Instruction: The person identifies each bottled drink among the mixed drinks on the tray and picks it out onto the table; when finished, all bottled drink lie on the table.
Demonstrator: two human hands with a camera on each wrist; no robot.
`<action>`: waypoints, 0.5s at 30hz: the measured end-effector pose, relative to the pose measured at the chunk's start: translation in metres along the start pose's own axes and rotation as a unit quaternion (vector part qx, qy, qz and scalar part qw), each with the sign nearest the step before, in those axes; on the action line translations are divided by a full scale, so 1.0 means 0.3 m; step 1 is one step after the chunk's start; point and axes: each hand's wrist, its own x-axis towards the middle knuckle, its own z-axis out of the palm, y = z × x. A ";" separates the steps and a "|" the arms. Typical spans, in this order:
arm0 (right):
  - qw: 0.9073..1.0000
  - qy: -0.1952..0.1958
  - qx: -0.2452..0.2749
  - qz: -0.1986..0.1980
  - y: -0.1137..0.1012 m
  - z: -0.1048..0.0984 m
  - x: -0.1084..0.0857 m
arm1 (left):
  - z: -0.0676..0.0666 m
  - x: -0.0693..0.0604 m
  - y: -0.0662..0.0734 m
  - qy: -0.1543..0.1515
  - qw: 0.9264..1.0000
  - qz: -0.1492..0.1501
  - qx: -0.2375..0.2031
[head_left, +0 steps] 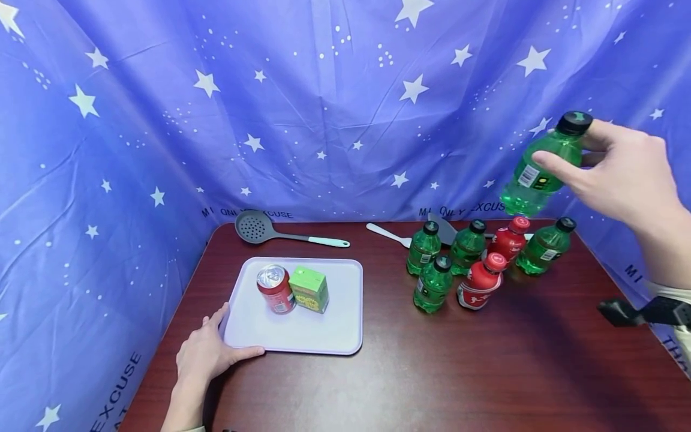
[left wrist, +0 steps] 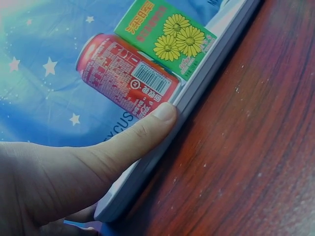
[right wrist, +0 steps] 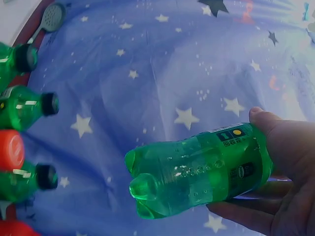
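Note:
My right hand (head_left: 628, 168) grips a green soda bottle (head_left: 542, 168) with a black cap, raised in the air and tilted. In the right wrist view the bottle's lobed base (right wrist: 147, 189) points away from the palm. Below it stand several more green bottles (head_left: 433, 285) and two red-capped bottles (head_left: 478, 282). My left hand (head_left: 207, 351) rests at the near left corner of a white tray (head_left: 329, 336), thumb (left wrist: 142, 132) stretched along the front rim, the other fingers at the left side. On the tray, a red soda can (head_left: 277, 291) stands beside a green drink carton (head_left: 309, 290).
A grey slotted skimmer (head_left: 256, 228) lies behind the tray along the table's back edge. A white-handled utensil (head_left: 388, 234) and a grey turner (head_left: 442, 229) lie behind the bottles. A blue star-printed curtain (head_left: 324, 120) hangs around the dark wooden table (head_left: 421, 372).

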 end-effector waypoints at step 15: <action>0.996 -0.057 -0.018 0.062 0.163 -0.016 -0.104 | 0.002 -0.008 0.003 0.000 1.000 -0.008 -0.004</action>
